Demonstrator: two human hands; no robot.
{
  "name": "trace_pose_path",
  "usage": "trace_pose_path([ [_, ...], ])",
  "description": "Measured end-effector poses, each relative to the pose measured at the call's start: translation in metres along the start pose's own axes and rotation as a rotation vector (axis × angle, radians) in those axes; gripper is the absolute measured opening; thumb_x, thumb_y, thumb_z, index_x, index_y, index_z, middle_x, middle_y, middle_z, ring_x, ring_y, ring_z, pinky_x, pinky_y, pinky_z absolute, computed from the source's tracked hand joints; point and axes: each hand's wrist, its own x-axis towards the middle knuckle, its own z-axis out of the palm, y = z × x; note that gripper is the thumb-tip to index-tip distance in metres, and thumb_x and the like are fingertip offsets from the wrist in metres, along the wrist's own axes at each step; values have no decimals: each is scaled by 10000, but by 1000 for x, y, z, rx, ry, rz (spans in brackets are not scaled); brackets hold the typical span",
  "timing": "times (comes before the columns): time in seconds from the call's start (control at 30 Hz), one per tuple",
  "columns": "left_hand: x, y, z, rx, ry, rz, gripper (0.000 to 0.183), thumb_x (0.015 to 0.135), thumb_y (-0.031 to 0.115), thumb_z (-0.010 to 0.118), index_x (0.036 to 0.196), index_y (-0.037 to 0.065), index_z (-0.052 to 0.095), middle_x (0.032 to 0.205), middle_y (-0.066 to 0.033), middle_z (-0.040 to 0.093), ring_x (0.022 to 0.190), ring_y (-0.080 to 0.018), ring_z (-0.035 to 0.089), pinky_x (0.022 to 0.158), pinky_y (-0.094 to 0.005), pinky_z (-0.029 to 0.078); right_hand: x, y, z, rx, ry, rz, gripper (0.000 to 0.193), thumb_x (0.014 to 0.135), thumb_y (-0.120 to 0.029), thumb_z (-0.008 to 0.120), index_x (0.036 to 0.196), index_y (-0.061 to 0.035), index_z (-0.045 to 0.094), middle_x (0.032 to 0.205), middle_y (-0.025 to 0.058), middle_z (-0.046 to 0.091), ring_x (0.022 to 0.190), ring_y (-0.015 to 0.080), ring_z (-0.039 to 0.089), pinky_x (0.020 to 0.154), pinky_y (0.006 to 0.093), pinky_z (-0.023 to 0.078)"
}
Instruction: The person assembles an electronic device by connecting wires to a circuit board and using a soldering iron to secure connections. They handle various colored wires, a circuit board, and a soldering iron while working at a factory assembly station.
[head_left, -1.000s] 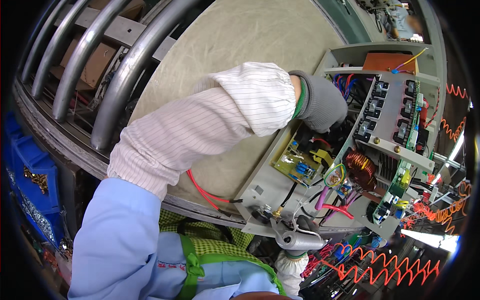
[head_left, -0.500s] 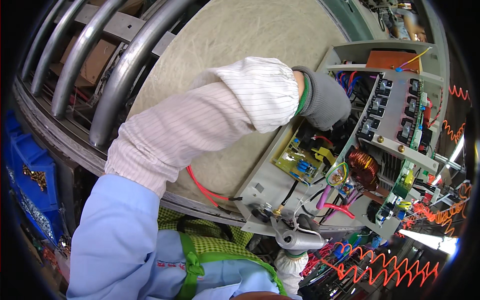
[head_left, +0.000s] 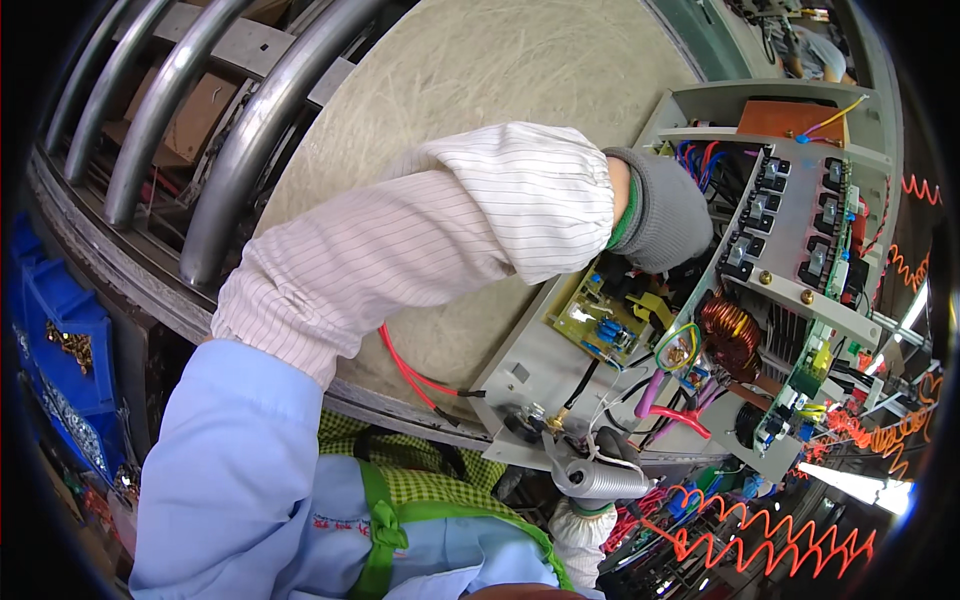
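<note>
My left hand (head_left: 668, 212), in a grey knitted glove, reaches down into an open grey metal chassis (head_left: 510, 383) full of electronics. Its fingers are hidden below the glove's back, so what they touch does not show. Beside it lie a yellowish circuit board (head_left: 575, 318) and bundled blue and red wires (head_left: 700, 165). A copper-wound coil (head_left: 728, 335) sits further right. At the near edge, my right hand (head_left: 611, 442) is mostly covered by a ribbed silver cylinder (head_left: 603, 480). Only a bit of dark glove shows past the cylinder; its grip is hidden.
Red cables (head_left: 407, 375) lie on the worn round tabletop (head_left: 480, 70). Metal rollers (head_left: 250, 140) stand at the far left, above blue bins (head_left: 70, 330) of small hardware. Orange coiled hoses (head_left: 770, 530) hang at the lower right. Another person (head_left: 820, 55) shows at the top right.
My left hand has shifted slightly right and toward me, and its fingers are now more hidden. My right hand and the chassis look almost unmoved. More of the other person shows in the background.
</note>
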Motion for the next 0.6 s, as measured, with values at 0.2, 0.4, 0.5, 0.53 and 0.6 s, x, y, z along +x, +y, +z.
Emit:
trace_pose_path([
  [0.2,0,0,-4,1,-48,-38,159,653,177,709,764,64,716,754,-162,676,733,-334,672,649,-409,531,4,-10,0,-86,67,-3,106,863,-315,632,786,-245,649,792,-32,578,783,179,543,841,436,402],
  [0.4,3,-1,9,-19,34,-12,149,667,170,689,761,58,714,756,-163,676,733,-338,671,654,-408,532,29,-62,-6,-445,282,-401,183,877,-372,576,831,-197,607,819,-2,552,732,204,517,801,394,397],
  [0.5,6,1,13,-9,62,-8,146,674,167,680,760,54,713,757,-164,676,733,-340,671,656,-408,532,31,-66,-8,-601,258,-465,236,895,-396,523,855,-165,542,828,11,520,750,221,508,799,370,401],
  [0.53,6,0,15,-10,71,-5,145,676,166,677,760,53,712,757,-165,676,733,-341,670,656,-408,532,28,-64,-8,-601,221,-436,251,901,-403,506,861,-155,518,830,14,508,761,226,506,799,363,403],
  [0.6,8,0,19,-12,96,5,143,680,163,671,760,51,712,758,-166,676,733,-343,670,658,-407,532,20,-47,0,-564,212,-379,254,904,-400,499,856,-150,494,816,11,490,790,211,503,800,361,407],
])
